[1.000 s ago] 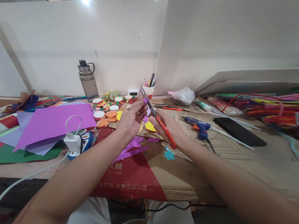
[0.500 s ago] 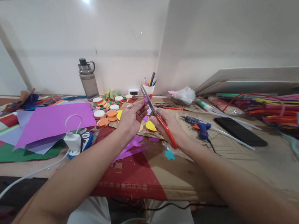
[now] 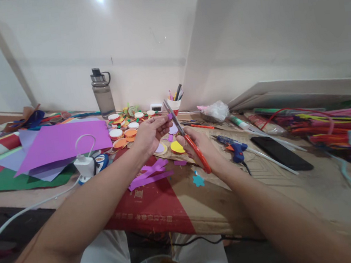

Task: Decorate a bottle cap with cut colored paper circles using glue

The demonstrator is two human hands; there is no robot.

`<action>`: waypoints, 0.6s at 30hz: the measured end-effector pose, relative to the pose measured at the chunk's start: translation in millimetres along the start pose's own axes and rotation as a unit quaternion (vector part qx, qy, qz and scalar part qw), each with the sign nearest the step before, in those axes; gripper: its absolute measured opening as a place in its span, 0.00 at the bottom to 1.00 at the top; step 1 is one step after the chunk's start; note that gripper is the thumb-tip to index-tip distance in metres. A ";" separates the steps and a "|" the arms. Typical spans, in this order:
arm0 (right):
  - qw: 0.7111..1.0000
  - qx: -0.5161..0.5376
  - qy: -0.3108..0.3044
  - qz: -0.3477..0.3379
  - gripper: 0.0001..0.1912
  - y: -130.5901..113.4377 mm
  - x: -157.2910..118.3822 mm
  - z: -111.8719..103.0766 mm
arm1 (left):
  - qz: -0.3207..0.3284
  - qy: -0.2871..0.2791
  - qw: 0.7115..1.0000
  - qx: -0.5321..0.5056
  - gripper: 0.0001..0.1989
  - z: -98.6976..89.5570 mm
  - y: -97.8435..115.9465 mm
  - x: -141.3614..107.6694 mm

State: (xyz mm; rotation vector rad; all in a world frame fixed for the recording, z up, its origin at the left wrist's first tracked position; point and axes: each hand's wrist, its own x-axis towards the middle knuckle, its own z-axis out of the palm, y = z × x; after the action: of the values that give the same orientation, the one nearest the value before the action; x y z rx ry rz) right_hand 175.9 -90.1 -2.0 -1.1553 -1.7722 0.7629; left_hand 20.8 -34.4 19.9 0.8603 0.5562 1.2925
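Observation:
Between its fingertips my left hand pinches a small purple paper piece. My right hand grips red-handled scissors, whose blades point up and away, right beside that piece. Purple paper strips lie on the red part of the cardboard below my left hand. A yellow disc rests between the hands, and a pale lilac disc is just under my left hand. A blue star-shaped cutout lies below the scissors.
Purple sheets and a white plug lie left. Behind stand a bottle and a pen cup. Round white and orange pieces sit mid-table. On the right are a glue gun, a phone and pipe cleaners.
My left hand has shifted slightly left, uncovering more of the lilac disc. The scissors, still in my right hand, have moved only a little, and the small purple piece remains between my left fingertips.

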 end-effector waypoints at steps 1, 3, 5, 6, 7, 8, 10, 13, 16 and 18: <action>1.000 -0.003 -0.001 0.000 0.17 0.3 0.2 -0.6 | -0.001 0.000 1.000 0.008 0.03 -0.4 1.1 0.7; 1.000 -0.013 0.001 0.005 0.18 1.1 0.6 -1.8 | -0.001 -0.005 1.000 0.025 0.02 -1.7 2.8 2.6; 1.000 -0.026 0.003 0.010 0.18 1.8 0.9 -2.9 | -0.002 -0.016 0.999 0.041 0.02 -3.9 4.2 4.7; 0.999 -0.032 0.003 0.011 0.19 1.8 1.0 -3.5 | -0.004 -0.022 0.999 0.047 0.02 -5.3 5.1 5.8; 0.999 -0.037 0.002 0.010 0.19 1.6 1.1 -4.1 | -0.006 -0.030 0.998 0.053 0.02 -6.7 6.2 6.7; 0.999 -0.043 0.002 0.008 0.19 1.2 1.2 -4.7 | -0.009 -0.037 0.997 0.059 0.02 -8.1 7.6 7.5; 0.998 -0.056 -0.001 0.003 0.20 -0.5 1.2 -5.9 | -0.013 -0.048 0.996 0.078 0.03 -10.5 11.3 8.5; 0.997 -0.082 -0.009 -0.005 0.20 -4.2 0.3 -7.6 | -0.016 -0.061 0.992 0.111 0.04 -12.5 17.9 8.9; 0.995 -0.097 -0.015 -0.012 0.21 -7.9 -0.7 -8.9 | -0.028 -0.070 0.988 0.138 0.04 -13.7 23.6 9.8; 0.995 -0.099 -0.020 -0.012 0.22 -9.8 -1.3 -9.7 | -0.036 -0.075 0.985 0.154 0.05 -15.5 26.4 11.2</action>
State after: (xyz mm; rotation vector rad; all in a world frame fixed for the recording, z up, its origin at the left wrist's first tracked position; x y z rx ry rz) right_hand 181.0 -94.8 10.0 -1.2525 -1.9246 0.6097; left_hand -4.4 -18.7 33.3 1.1730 0.6722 1.0799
